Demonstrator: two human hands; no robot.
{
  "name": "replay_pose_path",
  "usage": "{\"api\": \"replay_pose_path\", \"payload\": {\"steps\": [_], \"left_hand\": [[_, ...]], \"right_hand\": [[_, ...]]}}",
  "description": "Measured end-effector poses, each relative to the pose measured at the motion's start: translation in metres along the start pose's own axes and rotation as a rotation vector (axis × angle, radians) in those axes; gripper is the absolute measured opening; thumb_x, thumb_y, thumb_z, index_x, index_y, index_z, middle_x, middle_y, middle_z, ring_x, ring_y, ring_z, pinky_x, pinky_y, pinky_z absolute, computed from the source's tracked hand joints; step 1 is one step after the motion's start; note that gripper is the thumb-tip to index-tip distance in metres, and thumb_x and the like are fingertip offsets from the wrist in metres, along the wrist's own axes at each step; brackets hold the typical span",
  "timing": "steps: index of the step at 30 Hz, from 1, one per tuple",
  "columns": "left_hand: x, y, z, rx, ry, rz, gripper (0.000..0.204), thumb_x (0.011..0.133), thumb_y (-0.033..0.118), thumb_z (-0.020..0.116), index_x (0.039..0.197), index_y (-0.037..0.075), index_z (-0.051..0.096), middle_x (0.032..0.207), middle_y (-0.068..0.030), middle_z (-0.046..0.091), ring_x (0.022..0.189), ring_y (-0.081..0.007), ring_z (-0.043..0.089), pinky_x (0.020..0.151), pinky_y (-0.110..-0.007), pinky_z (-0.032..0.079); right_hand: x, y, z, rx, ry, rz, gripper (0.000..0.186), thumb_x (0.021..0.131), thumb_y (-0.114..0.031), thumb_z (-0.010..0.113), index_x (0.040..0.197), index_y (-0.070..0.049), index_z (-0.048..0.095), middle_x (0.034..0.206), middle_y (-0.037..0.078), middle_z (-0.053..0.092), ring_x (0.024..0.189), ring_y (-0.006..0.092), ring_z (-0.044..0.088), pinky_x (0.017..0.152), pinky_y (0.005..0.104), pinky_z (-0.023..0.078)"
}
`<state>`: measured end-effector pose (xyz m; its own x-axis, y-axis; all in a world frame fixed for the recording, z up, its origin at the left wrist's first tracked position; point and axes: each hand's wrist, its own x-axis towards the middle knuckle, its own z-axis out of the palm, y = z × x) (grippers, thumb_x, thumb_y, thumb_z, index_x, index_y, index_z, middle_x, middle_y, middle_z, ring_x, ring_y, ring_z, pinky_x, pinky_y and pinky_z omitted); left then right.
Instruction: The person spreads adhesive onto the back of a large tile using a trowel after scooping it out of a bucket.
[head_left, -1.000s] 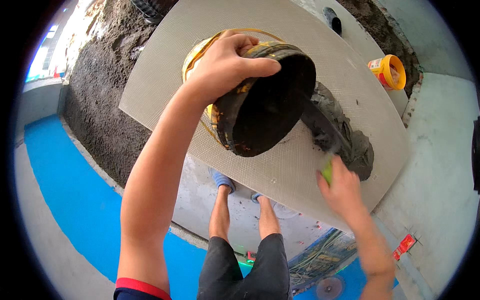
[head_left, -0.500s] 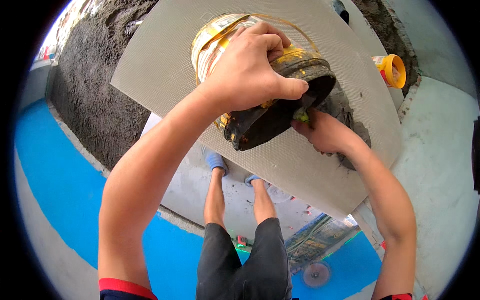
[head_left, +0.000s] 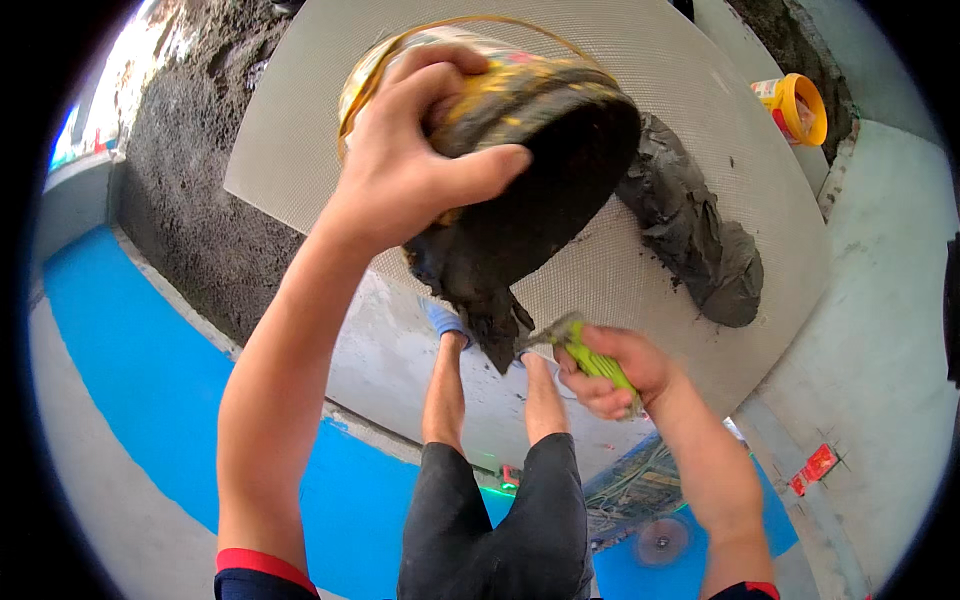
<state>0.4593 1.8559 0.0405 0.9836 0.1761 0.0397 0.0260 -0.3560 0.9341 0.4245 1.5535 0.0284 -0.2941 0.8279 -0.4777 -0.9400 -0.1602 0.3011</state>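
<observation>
My left hand (head_left: 420,150) grips a yellow bucket (head_left: 510,82), its thumb on the mortar-smeared rim. The bucket is tipped on its side over a large tile (head_left: 330,120), its dark mouth toward me and to the right. Wet grey mortar (head_left: 490,320) hangs in a ragged clump from the bucket's lower lip. Closed round the lime-green handle of a trowel (head_left: 605,372) is my right hand (head_left: 640,365). The trowel's grey front part lies just right of the hanging clump; whether they touch I cannot tell. A thick strip of mortar (head_left: 690,225) rests on the tile's textured face.
Dark rough mortar bed (head_left: 190,190) spreads at the left, beside a bright blue floor coating (head_left: 140,370). A smaller yellow tub (head_left: 800,110) stands beyond the tile at the upper right. My legs are just below the tile's near edge. A red piece (head_left: 815,468) lies at right.
My right hand and trowel have come out of the bucket's mouth, down and toward me. The bucket has shifted left, and mortar now hangs from its lip. More of the mortar strip shows.
</observation>
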Motion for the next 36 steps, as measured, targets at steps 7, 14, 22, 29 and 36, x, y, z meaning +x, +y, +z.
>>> {"api": "replay_pose_path", "payload": {"steps": [7,14,22,29,36], "left_hand": [[-0.034,-0.019,-0.072,-0.350,0.072,-0.254,0.042,0.071,0.036,0.070,0.089,0.002,0.054,0.131,-0.0161,0.045,0.114,-0.0233,0.047,0.096,-0.030,0.035],[-0.093,-0.027,-0.114,-0.491,0.155,-0.476,0.049,0.090,0.030,0.056,0.126,-0.001,0.048,0.125,-0.0094,0.055,0.120,-0.0190,0.048,0.103,-0.032,0.032],[-0.168,-0.088,-0.147,-0.831,0.273,-0.684,0.045,0.092,0.033,0.052,0.128,0.006,0.050,0.128,-0.0054,0.055,0.119,-0.0172,0.050,0.099,-0.035,0.037],[-0.165,-0.120,-0.212,-0.559,0.116,-0.896,0.061,0.083,0.048,0.063,0.128,0.009,0.052,0.125,-0.0060,0.057,0.115,-0.0205,0.052,0.098,-0.039,0.037],[-0.025,-0.094,-0.219,-0.175,-0.178,-0.853,0.055,0.077,0.037,0.073,0.116,0.002,0.057,0.107,-0.0074,0.061,0.101,-0.0169,0.056,0.091,-0.033,0.041]], "right_hand": [[-0.078,0.048,0.029,-0.474,0.448,-0.524,0.037,0.090,-0.034,0.054,0.106,-0.001,0.048,0.068,0.007,0.052,0.052,0.0136,0.050,0.045,0.0283,0.041],[-0.072,0.015,-0.074,-1.499,1.476,-0.908,0.030,0.082,-0.019,0.061,0.100,0.003,0.051,0.078,0.020,0.061,0.068,0.0354,0.062,0.062,0.0434,0.048],[-0.072,0.022,-0.108,-1.512,1.578,-0.631,0.031,0.076,-0.017,0.063,0.098,0.003,0.053,0.085,0.025,0.062,0.080,0.0427,0.061,0.068,0.0454,0.046],[-0.073,0.043,-0.076,-1.446,1.554,-0.786,0.028,0.076,-0.013,0.065,0.096,0.003,0.055,0.081,0.020,0.061,0.074,0.0366,0.061,0.067,0.0413,0.046],[-0.045,0.038,0.062,-1.374,1.192,-0.715,0.032,0.078,-0.018,0.068,0.097,0.003,0.054,0.076,0.014,0.059,0.067,0.0238,0.057,0.066,0.0355,0.047]]}}
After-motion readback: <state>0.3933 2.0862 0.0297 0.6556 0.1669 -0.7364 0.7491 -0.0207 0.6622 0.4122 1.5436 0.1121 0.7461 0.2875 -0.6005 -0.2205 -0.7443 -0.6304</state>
